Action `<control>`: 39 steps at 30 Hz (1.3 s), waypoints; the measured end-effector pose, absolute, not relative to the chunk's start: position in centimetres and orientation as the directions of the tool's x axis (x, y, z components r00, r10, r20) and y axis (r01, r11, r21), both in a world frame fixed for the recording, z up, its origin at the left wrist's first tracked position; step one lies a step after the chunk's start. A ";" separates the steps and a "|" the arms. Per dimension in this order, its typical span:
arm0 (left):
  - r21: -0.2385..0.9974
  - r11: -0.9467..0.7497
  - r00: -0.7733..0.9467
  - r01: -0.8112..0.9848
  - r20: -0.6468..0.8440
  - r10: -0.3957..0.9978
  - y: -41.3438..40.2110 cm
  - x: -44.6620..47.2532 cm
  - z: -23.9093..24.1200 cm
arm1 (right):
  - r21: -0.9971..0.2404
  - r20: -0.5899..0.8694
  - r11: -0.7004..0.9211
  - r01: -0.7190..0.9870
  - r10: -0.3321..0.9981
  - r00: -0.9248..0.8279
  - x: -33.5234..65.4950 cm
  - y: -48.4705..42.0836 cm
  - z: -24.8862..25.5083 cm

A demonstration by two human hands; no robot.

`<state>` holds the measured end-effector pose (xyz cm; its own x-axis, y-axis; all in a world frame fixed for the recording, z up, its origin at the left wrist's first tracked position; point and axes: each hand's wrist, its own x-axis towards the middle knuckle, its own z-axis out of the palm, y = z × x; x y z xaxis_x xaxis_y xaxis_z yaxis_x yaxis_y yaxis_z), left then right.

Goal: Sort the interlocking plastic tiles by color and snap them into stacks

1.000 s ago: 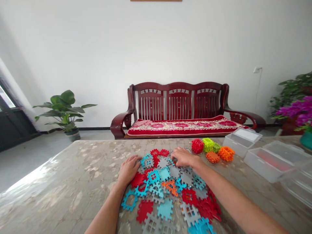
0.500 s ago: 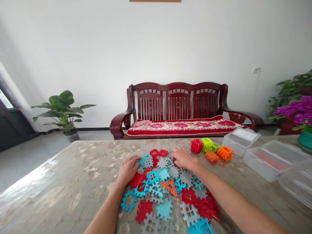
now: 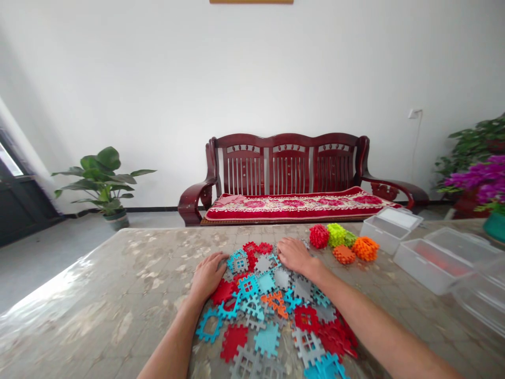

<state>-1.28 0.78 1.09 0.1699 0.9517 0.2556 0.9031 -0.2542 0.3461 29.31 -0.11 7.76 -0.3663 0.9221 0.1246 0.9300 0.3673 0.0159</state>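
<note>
My left hand (image 3: 210, 271) lies palm down at the left edge of a spread of interlocking plastic building tiles, its fingers loosely stretched beside a grey window tile (image 3: 240, 264). At the far right of the spread is my right hand (image 3: 294, 253), fingers bent down and close together among the tiles; what they hold, if anything, is hidden. Between my arms lie red, blue, grey and teal tiles, among them a teal tile (image 3: 265, 282), an orange triangular tile (image 3: 275, 303), a blue frame tile (image 3: 210, 325) and a red tile (image 3: 234, 342).
Beyond my right hand sit stacked tiles: a red stack (image 3: 319, 236), a yellow-green stack (image 3: 336, 234) and orange stacks (image 3: 365, 248). Clear plastic boxes (image 3: 434, 266) stand at the right. A wooden bench (image 3: 288, 139) is behind the table (image 3: 98, 295).
My right hand shifts very slightly, and an orange-brown bit seen by its fingertips before is now out of sight. My left hand stays in place.
</note>
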 end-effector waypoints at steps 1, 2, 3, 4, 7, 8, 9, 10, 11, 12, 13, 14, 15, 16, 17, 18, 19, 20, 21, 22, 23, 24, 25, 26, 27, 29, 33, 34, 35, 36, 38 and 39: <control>0.346 -0.256 0.172 0.903 0.256 0.951 0.8 -1.3 1.0 | 0.003 0.141 0.354 0.935 0.926 -0.351 29.4 0.0 7.8; 0.347 -0.257 0.172 0.902 0.256 0.951 0.9 -1.3 1.0 | -0.011 0.156 0.341 0.940 0.929 -0.335 29.4 0.0 7.7; 0.348 -0.257 0.172 0.902 0.257 0.951 0.9 -1.4 0.9 | -0.026 0.170 0.329 0.944 0.932 -0.320 29.5 0.1 7.7; 0.349 -0.256 0.170 0.901 0.259 0.951 0.9 -1.4 0.9 | -0.041 0.185 0.319 0.947 0.934 -0.307 29.5 0.2 7.6; 0.357 -0.262 0.169 0.896 0.272 0.947 1.0 -1.5 0.7 | -0.084 0.234 0.302 0.950 0.932 -0.276 30.0 0.3 7.5; 0.360 -0.265 0.169 0.894 0.277 0.946 1.0 -1.5 0.7 | -0.108 0.265 0.304 0.947 0.927 -0.267 30.3 0.4 7.5; 0.361 -0.267 0.169 0.894 0.280 0.945 1.0 -1.5 0.7 | -0.140 0.305 0.312 0.940 0.916 -0.259 30.7 0.4 7.5; 0.360 -0.268 0.170 0.894 0.281 0.945 1.0 -1.5 0.7 | -0.177 0.354 0.324 0.929 0.902 -0.247 31.2 0.4 7.4; 0.357 -0.268 0.171 0.895 0.280 0.945 1.0 -1.5 0.7 | -0.215 0.406 0.337 0.917 0.884 -0.230 31.8 0.3 7.4; 0.354 -0.267 0.173 0.896 0.277 0.945 1.0 -1.5 0.7 | -0.249 0.456 0.352 0.902 0.865 -0.211 32.5 0.2 7.2; 0.350 -0.266 0.174 0.898 0.273 0.946 0.9 -1.4 0.8 | -0.275 0.495 0.364 0.890 0.847 -0.194 33.3 0.0 7.0; 0.347 -0.263 0.173 0.900 0.270 0.947 0.9 -1.4 0.9 | -0.290 0.518 0.375 0.880 0.835 -0.186 34.2 -0.2 6.7; 0.345 -0.260 0.171 0.902 0.267 0.948 0.9 -1.4 0.9 | -0.302 0.529 0.386 0.872 0.829 -0.184 35.1 -0.5 6.4; 0.344 -0.257 0.169 0.903 0.264 0.949 0.9 -1.3 1.0 | -0.314 0.529 0.395 0.863 0.828 -0.186 36.0 -0.9 5.9; 0.344 -0.253 0.166 0.904 0.263 0.950 0.8 -1.3 1.0 | -0.329 0.520 0.397 0.857 0.833 -0.187 36.8 -1.2 5.4; 0.344 -0.251 0.164 0.905 0.263 0.951 0.8 -1.3 1.1 | -0.350 0.504 0.390 0.852 0.845 -0.179 37.6 -1.5 4.9; 0.344 -0.250 0.163 0.905 0.262 0.951 0.8 -1.3 1.1 | -0.378 0.485 0.372 0.848 0.860 -0.161 38.3 -1.8 4.4; 0.344 -0.250 0.163 0.905 0.263 0.951 0.8 -1.3 1.1 | -0.409 0.465 0.345 0.845 0.875 -0.132 38.8 -2.0 4.0; 0.344 -0.252 0.164 0.905 0.264 0.950 0.9 -1.3 1.1 | -0.440 0.447 0.312 0.842 0.889 -0.096 39.2 -2.2 3.8; 0.344 -0.254 0.165 0.904 0.267 0.949 0.9 -1.3 1.0 | -0.468 0.429 0.276 0.840 0.901 -0.058 39.3 -2.4 3.7; 0.344 -0.256 0.166 0.903 0.272 0.948 0.9 -1.4 1.0 | -0.489 0.408 0.239 0.839 0.913 -0.022 39.2 -2.4 3.7; 0.345 -0.260 0.167 0.902 0.277 0.946 1.0 -1.4 0.9 | -0.500 0.385 0.202 0.842 0.923 0.008 38.9 -2.5 4.0; 0.345 -0.263 0.168 0.901 0.283 0.944 1.0 -1.5 0.9 | -0.498 0.362 0.167 0.851 0.932 0.029 38.5 -2.5 4.3; 0.344 -0.266 0.169 0.901 0.287 0.943 1.1 -1.5 0.8 | -0.480 0.341 0.140 0.866 0.939 0.037 37.9 -2.5 4.7; 0.342 -0.268 0.170 0.901 0.289 0.942 1.1 -1.6 0.7 | -0.446 0.323 0.121 0.887 0.946 0.033 37.2 -2.5 5.2; 0.334 -0.275 0.180 0.901 0.288 0.941 1.2 -1.6 0.6 | -0.345 0.304 0.106 0.933 0.953 0.004 35.7 -2.4 6.1; 0.320 -0.291 0.202 0.902 0.283 0.938 1.4 -1.8 0.5 | -0.156 0.253 0.068 0.985 0.967 -0.027 33.3 -2.3 7.0; 0.318 -0.292 0.204 0.902 0.282 0.938 1.4 -1.8 0.4 | -0.132 0.234 0.051 0.990 0.972 -0.019 33.0 -2.2 7.0; 0.316 -0.291 0.204 0.903 0.280 0.938 1.5 -1.9 0.4 | -0.120 0.217 0.035 0.992 0.976 -0.008 32.8 -2.2 6.9; 0.314 -0.288 0.203 0.904 0.279 0.939 1.5 -1.9 0.4 | -0.120 0.207 0.025 0.992 0.978 0.001 32.6 -2.2 6.8; 0.310 -0.280 0.196 0.909 0.275 0.941 1.6 -1.9 0.4 | -0.158 0.215 0.027 0.987 0.977 0.008 32.5 -2.2 6.5; 0.307 -0.278 0.195 0.910 0.274 0.942 1.6 -1.9 0.3 | -0.194 0.236 0.040 0.980 0.972 0.007 32.6 -2.3 6.3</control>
